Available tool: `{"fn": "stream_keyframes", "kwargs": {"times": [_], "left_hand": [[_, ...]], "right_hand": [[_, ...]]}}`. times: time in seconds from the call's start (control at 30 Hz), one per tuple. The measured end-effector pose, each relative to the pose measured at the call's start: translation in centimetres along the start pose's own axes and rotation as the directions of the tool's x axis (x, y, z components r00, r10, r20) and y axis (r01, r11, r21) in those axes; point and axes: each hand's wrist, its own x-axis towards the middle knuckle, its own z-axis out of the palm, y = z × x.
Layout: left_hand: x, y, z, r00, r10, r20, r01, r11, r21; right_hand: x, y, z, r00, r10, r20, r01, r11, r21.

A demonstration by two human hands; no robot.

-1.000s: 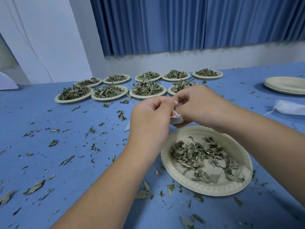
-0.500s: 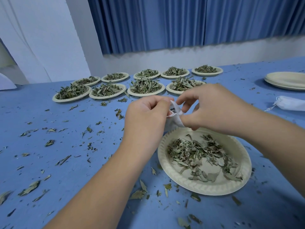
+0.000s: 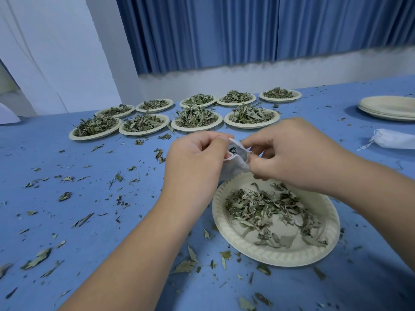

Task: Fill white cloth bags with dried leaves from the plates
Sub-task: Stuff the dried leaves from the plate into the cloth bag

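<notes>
Head view showed the left hand [image 3: 197, 158] with fingers curled, pinching one edge of the white cloth bag [image 3: 238, 163] at its mouth, while the right hand [image 3: 289, 153] pinched the opposite edge with curled fingertips, the mouth spread between them. The small, crumpled bag hung between both hands just above the far rim of the near plate [image 3: 221, 221], dark leaf bits visible inside; dried leaves [image 3: 265, 209] lay thinly scattered on that plate

Single head view, looking forward-down, close over table [image 3: 89, 221].
</notes>
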Motion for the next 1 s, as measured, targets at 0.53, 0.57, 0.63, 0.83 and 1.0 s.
{"fn": "stream_keyframes", "kwargs": {"times": [0.53, 0.57, 0.63, 0.83, 1.0], "left_hand": [[0.0, -0.2, 0.2, 0.999, -0.001, 0.041, 0.002, 1.0, -0.03], [-0.1, -0.2, 0.2, 0.998, 0.006, 0.059, -0.004, 1.0, -0.022], [-0.2, -0.1, 0.4, 0.996, 0.015, 0.089, -0.013, 1.0, -0.017], [-0.4, 0.1, 0.7, 0.996, 0.01, 0.09, -0.007, 1.0, -0.027], [-0.2, 0.0, 0.3, 0.999, -0.009, 0.036, 0.011, 0.998, -0.056]], "right_hand": [[0.1, 0.4, 0.7, 0.994, 0.103, 0.046, -0.11, 0.976, 0.188], [0.2, 0.5, 0.8, 0.992, 0.12, 0.042, -0.126, 0.97, 0.209], [0.4, 0.7, 1.0, 0.987, 0.162, 0.019, -0.161, 0.949, 0.271], [0.4, 0.8, 1.1, 0.98, 0.194, 0.039, -0.196, 0.923, 0.332], [-0.1, 0.9, -0.3, 0.966, 0.144, 0.215, -0.238, 0.82, 0.521]]}}
